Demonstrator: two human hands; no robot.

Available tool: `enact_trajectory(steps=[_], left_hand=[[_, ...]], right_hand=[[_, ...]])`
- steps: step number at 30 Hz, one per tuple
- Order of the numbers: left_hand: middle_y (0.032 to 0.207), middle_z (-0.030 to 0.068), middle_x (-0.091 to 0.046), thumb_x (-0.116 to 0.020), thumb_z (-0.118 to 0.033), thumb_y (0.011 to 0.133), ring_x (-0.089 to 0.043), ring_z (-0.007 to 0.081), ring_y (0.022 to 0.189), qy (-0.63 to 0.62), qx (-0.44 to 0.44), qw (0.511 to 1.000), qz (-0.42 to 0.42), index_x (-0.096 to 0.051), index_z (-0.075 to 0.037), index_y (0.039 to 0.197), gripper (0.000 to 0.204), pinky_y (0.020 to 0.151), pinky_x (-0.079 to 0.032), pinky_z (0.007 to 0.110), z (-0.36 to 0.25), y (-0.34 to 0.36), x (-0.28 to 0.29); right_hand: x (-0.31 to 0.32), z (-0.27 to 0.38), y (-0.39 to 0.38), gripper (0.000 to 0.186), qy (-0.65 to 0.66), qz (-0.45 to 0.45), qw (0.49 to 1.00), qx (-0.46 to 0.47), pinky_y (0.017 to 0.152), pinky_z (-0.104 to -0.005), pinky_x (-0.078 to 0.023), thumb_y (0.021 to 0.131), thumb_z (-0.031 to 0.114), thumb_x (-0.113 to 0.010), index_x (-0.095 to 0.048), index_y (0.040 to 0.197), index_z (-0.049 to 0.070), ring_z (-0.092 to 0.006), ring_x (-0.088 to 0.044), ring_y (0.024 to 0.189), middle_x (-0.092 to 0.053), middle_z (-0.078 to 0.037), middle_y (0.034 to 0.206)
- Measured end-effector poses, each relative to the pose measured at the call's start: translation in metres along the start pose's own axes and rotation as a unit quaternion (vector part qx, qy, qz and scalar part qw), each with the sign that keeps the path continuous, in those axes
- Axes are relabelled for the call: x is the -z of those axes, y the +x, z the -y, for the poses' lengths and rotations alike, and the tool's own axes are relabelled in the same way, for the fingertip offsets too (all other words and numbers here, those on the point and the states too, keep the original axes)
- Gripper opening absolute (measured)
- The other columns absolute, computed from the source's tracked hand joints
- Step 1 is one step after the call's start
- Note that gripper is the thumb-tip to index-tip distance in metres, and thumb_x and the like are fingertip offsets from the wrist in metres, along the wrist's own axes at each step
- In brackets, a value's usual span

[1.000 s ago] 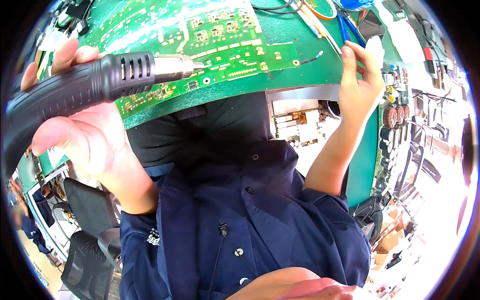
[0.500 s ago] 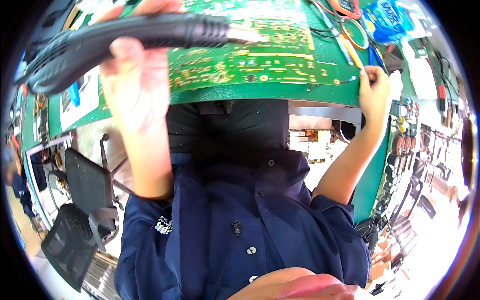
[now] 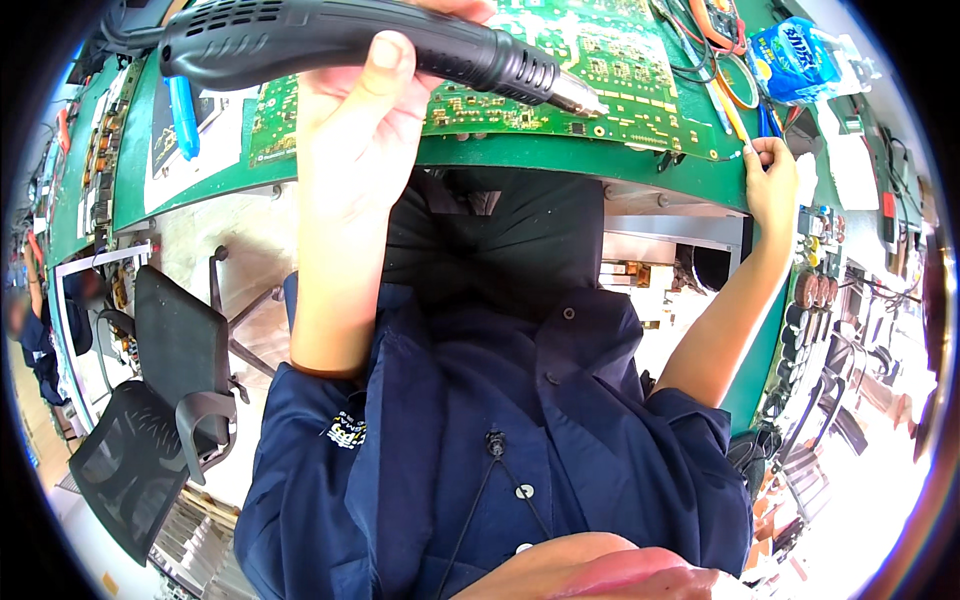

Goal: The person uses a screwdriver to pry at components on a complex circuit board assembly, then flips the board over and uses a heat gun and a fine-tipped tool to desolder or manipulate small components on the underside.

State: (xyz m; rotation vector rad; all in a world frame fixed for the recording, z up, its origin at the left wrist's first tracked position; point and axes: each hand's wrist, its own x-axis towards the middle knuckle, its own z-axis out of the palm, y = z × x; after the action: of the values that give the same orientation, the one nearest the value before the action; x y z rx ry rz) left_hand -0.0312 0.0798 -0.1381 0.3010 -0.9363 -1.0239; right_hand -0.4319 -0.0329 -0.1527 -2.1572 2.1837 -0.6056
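My left hand [image 3: 365,130] is wrapped around the handle of a black hot air gun [image 3: 330,45]. Its metal nozzle [image 3: 576,96] points right and slightly down, over the near part of a large green circuit board [image 3: 480,118]. Whether the nozzle touches the board cannot be made out. At the board's right end, my right hand [image 3: 772,185] has its fingertips pinched at the near end of a slim yellow pen-shaped tool [image 3: 736,118]. A small connector on a short wire [image 3: 728,156] lies at the board's near right corner, beside these fingers.
The green bench [image 3: 560,160] runs across the top. Right of the board are a roll of tape [image 3: 738,80], a red-and-grey meter [image 3: 718,22], cables and a blue packet [image 3: 795,60]. On the left lie a blue pen [image 3: 183,118] and paper [image 3: 215,150]; an office chair [image 3: 170,380] stands below.
My left hand and the hot air gun have moved right, and the nozzle now tilts downward. The whole view has shifted somewhat. My right hand stays at the yellow tool's end.
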Motion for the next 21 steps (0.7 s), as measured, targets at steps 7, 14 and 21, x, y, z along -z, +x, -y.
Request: enact_trajectory(steps=[7,14,21], left_hand=[[0.117,0.02,-0.067,-0.071,-0.005,0.091,-0.064,0.0339,0.113,0.025,0.001,0.999,-0.032,-0.051,-0.004,0.13,0.044,0.104,-0.047,0.049,-0.021,0.002,-0.012],[0.117,0.0145,-0.065,-0.073,0.001,0.087,-0.062,0.027,0.115,0.141,-0.043,0.989,-0.012,-0.054,-0.004,0.125,0.043,0.102,-0.048,0.044,-0.045,0.003,-0.022],[0.116,0.0099,-0.064,-0.074,0.004,0.085,-0.063,0.0197,0.11,0.212,-0.042,0.976,0.014,-0.058,-0.002,0.12,0.039,0.095,-0.051,0.035,-0.059,0.0,-0.031]], right_hand=[[-0.005,0.0,-0.008,0.016,0.0,-0.027,0.999,0.028,0.082,-0.0442,-0.05,0.086,0.012,-0.072,-0.062,0.097,0.005,-0.0337,-0.063,0.09,-0.064,-0.014,0.092],[0.014,0.027,-0.001,0.021,-0.069,0.063,0.995,-0.045,0.087,-0.0484,-0.05,0.088,0.022,-0.069,-0.063,0.098,0.004,-0.0372,-0.063,0.101,-0.068,-0.017,0.1],[0.021,0.015,0.026,0.026,-0.089,0.168,0.981,-0.038,0.08,-0.043,-0.053,0.079,0.025,-0.07,-0.064,0.088,0.001,-0.0356,-0.069,0.087,-0.071,-0.021,0.089]])
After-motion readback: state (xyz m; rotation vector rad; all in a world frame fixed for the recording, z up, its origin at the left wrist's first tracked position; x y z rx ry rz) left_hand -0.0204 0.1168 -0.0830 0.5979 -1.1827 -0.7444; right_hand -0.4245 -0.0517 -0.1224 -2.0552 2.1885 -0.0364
